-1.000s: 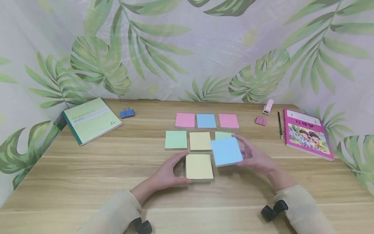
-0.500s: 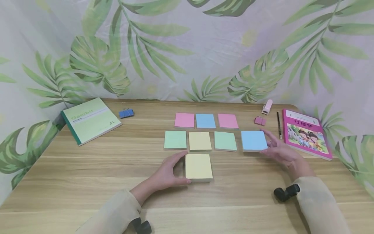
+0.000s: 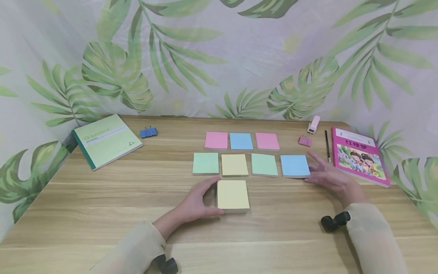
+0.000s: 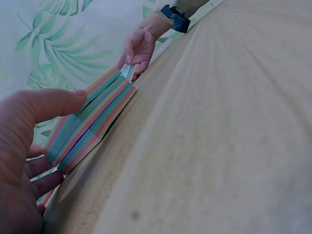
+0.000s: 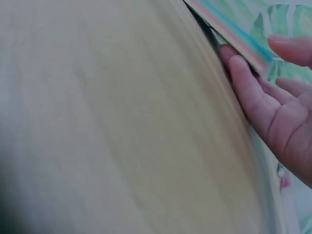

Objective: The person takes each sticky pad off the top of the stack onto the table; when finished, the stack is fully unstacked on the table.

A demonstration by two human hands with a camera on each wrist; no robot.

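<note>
While the left hand [image 3: 196, 203] is gripping the thick yellow pad [image 3: 233, 195] at 6 o'clock, the blue pad [image 3: 295, 165], carried in mid-air a second ago, is now lying flat on the surface [image 3: 102, 205] at 3 o'clock of the green pad [image 3: 264, 164]. Right hand [image 3: 328, 177] is loosening, fingers spread, fingertips nudging its right edge. Middle row is filling to four.

"Gambit" on green book [image 3: 107, 140] cover, pink book [image 3: 360, 156] title (Chinese characters)
</note>
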